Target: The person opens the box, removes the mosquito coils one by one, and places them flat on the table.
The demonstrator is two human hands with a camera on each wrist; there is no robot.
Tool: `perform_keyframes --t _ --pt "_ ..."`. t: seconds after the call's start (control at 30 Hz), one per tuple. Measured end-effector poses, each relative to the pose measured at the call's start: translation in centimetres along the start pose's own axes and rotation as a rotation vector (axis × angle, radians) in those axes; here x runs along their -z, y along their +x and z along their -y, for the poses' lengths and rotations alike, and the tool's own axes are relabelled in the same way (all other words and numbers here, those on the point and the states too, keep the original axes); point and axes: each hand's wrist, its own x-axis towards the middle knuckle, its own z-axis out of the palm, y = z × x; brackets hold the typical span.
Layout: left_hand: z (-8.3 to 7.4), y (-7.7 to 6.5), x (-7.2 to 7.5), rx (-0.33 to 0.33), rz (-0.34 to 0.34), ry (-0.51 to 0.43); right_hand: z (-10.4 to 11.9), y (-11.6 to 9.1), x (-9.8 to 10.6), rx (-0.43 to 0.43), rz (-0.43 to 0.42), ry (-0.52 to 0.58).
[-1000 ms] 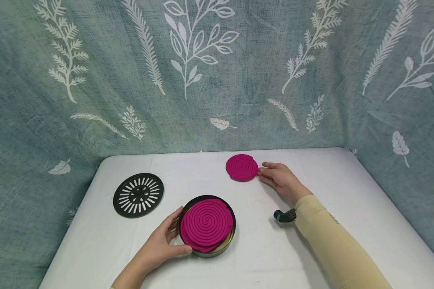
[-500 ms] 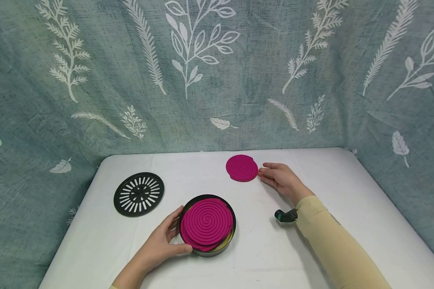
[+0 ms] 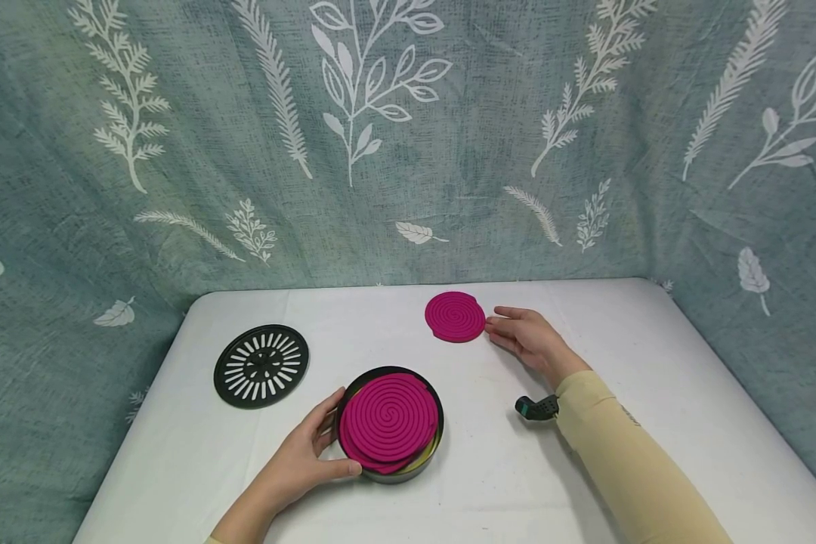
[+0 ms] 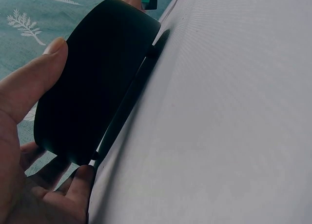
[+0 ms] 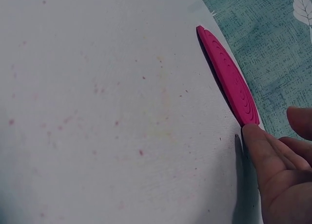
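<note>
My left hand (image 3: 306, 465) grips the side of a round dark mosquito coil holder (image 3: 401, 477), thumb at the near rim and fingers around the left side. A stack of magenta mosquito coils (image 3: 389, 417) lies inside, slightly off-centre, with a yellowish strip showing beside it. In the left wrist view, the holder's dark wall (image 4: 92, 82) and small feet show above the white surface. Farther back, a magenta mosquito coil (image 3: 454, 316) lies flat on the table. My right hand (image 3: 527, 341) has its fingertips at that coil's right edge, fingers fairly straight and thumb apart from it.
A black slotted lid (image 3: 261, 367) lies on the left of the white table (image 3: 489, 483). Behind the table hangs a green leaf-print cloth (image 3: 408, 227). A black wrist device (image 3: 537, 408) sticks out from the right sleeve.
</note>
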Motion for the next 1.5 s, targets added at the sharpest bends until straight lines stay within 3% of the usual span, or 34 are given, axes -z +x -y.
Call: perform_keyframes --t 0.47,1.1,1.5 --pt "-0.1 0.0 0.0 0.001 0.002 -0.008 0.1 -1.3 -0.4 0.046 0.005 -0.008" --pt "-0.4 -0.1 0.0 0.009 -0.002 0.034 -0.1 -5.5 -4.2 0.185 0.170 -0.176" --pt "-0.5 -0.1 0.0 0.023 -0.002 0.026 -0.7 -6.6 -5.5 0.206 0.233 -0.160"
